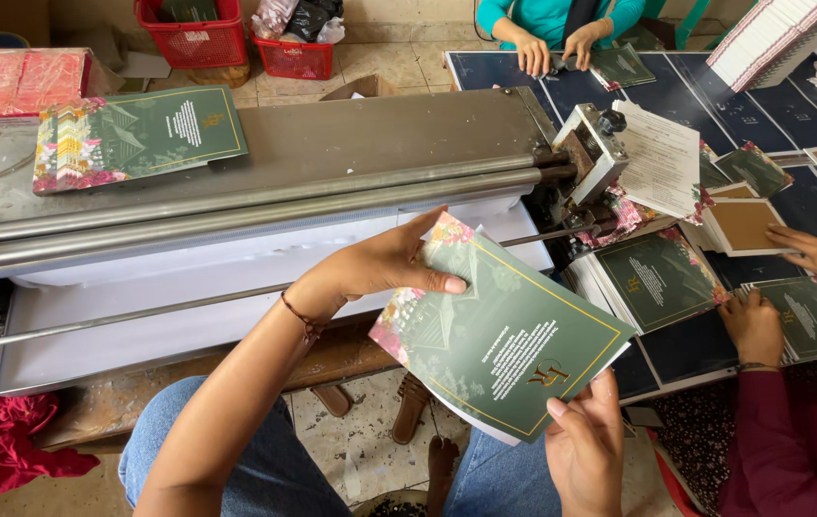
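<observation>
We've got our left hand (380, 268) pinching the top-left corner of a dark green rectangular printed card with floral edges (504, 330), thumb on top. Our right hand (586, 445) clamps its lower-right edge, held over the metal roller machine (265, 182).

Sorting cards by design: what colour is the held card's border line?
Gold, on the dark green card; head view.

White-labelled red baskets (193, 38), top left
</observation>
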